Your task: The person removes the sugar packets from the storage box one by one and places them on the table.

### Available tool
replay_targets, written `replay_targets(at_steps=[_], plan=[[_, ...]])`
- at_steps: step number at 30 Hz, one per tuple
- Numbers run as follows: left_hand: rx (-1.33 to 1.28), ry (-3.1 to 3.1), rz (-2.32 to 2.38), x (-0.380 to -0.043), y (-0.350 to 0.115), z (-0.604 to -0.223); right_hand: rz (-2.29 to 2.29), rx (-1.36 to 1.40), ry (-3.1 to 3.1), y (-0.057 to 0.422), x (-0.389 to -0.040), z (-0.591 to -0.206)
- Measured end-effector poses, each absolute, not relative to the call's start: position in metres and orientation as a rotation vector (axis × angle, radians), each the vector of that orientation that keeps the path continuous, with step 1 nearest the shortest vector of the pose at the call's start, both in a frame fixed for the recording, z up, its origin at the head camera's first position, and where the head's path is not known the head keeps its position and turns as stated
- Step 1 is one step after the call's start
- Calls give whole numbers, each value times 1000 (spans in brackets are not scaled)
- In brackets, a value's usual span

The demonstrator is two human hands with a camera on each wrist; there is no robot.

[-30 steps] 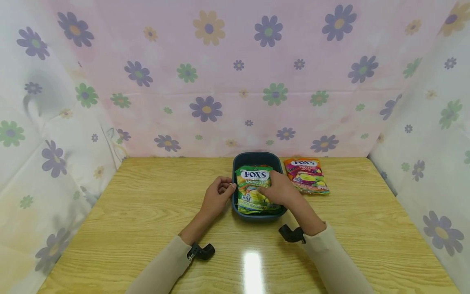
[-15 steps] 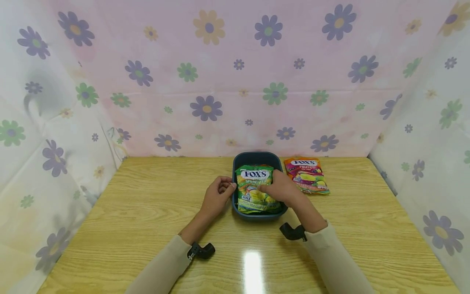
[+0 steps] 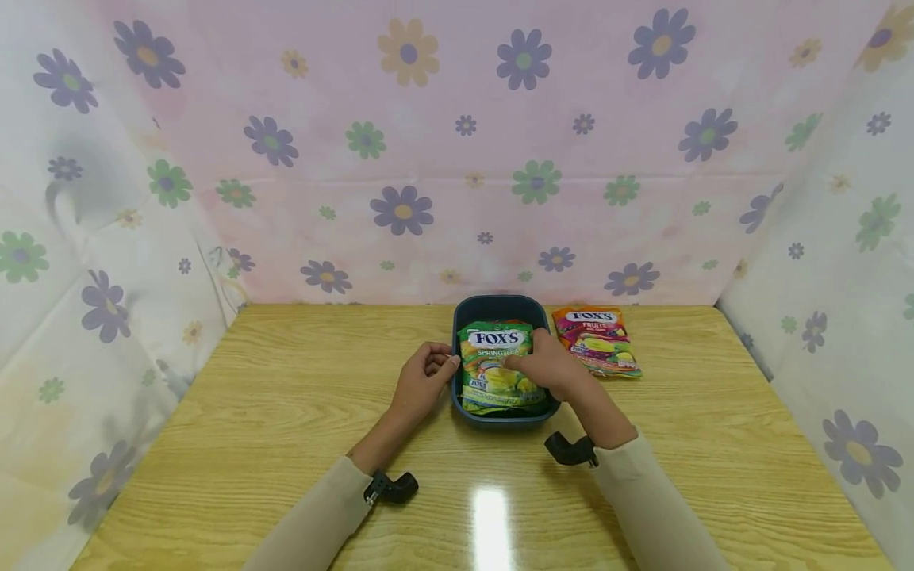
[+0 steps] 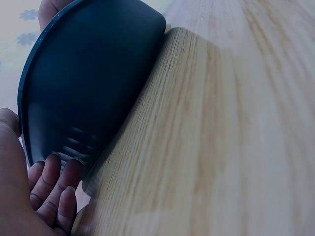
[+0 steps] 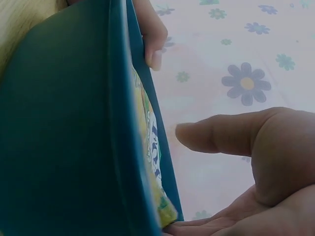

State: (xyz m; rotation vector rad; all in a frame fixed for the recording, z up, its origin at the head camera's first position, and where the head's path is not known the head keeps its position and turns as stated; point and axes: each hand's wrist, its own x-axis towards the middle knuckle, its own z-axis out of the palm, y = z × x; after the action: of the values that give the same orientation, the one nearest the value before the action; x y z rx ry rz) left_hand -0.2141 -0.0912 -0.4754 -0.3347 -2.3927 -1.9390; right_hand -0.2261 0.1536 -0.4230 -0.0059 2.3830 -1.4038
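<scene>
A dark blue plastic container (image 3: 501,420) stands on the table, with a green Fox's Spring Tea candy bag (image 3: 493,373) lying face up inside. My left hand (image 3: 426,379) holds the container's left side, its thumb at the rim and its curled fingers against the outer wall, as the left wrist view shows. Over the container's right side is my right hand (image 3: 551,366). Its thumb (image 5: 216,132) points out straight, apart from the bag, while its other fingers reach inside at the bag's edge, their tips hidden.
To the right of the container, a pink and orange Fox's Fruits candy bag (image 3: 598,342) lies flat on the wooden table (image 3: 307,381). A flowered cloth (image 3: 457,159) hangs behind the table and along both sides.
My right hand has shifted very slightly to the right along the green bag's edge. My left hand, the container and the pink bag have stayed in place.
</scene>
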Motion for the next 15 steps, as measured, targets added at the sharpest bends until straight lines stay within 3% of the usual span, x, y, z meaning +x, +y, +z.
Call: replay_targets(at_steps=[15], plan=[[-337,-2398,-1934,-216,-92,-478,-1516,50,2285,153,-226,-419]])
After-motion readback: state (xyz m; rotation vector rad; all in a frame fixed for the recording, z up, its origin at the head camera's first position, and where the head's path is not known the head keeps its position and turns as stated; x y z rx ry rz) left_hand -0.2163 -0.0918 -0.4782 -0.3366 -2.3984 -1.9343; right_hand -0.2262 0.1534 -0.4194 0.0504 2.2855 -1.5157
